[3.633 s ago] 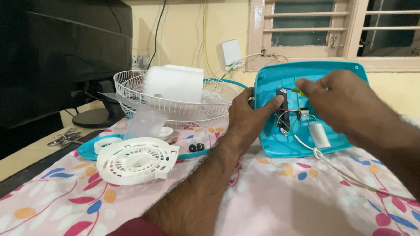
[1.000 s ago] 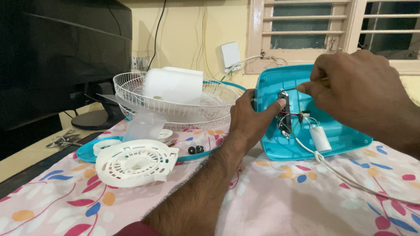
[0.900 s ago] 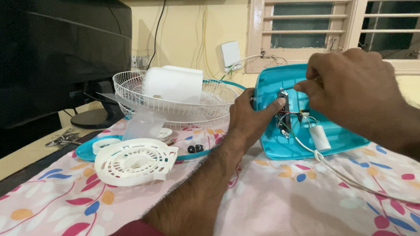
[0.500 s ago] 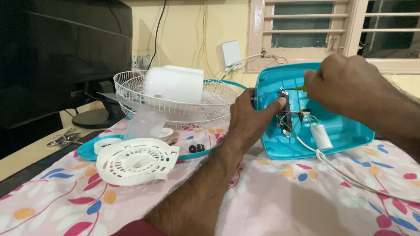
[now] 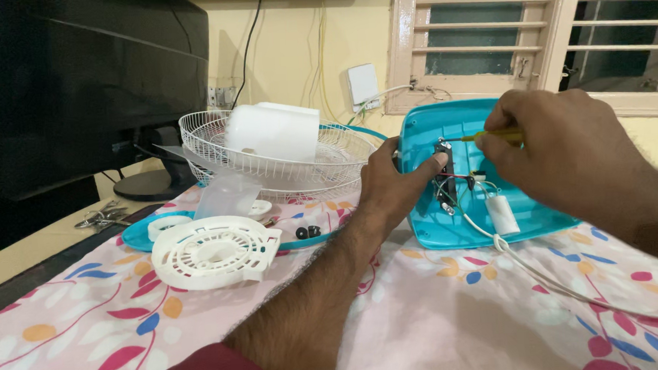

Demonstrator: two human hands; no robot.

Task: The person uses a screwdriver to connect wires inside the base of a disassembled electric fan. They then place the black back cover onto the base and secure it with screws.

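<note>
A teal plastic fan base (image 5: 458, 223) lies upturned and tilted on the floral cloth, its wiring and a white capacitor (image 5: 501, 213) exposed inside. My left hand (image 5: 393, 185) grips the base's left edge, with a finger pressed beside the small switch block (image 5: 443, 156). My right hand (image 5: 560, 146) holds a thin yellow-handled screwdriver (image 5: 491, 135) whose tip points at that switch block. A white cable (image 5: 574, 288) runs from the base off to the right.
A white wire fan guard (image 5: 214, 142) with a white motor cover (image 5: 274, 131) in it stands behind. A white round vented cover (image 5: 212, 251), a teal ring, translucent blade and small black parts lie left. A dark monitor (image 5: 76, 78) stands at far left.
My right hand has shifted slightly right and up, so the yellow screwdriver shaft now shows against the switch block. My left hand has stayed on the base's edge.
</note>
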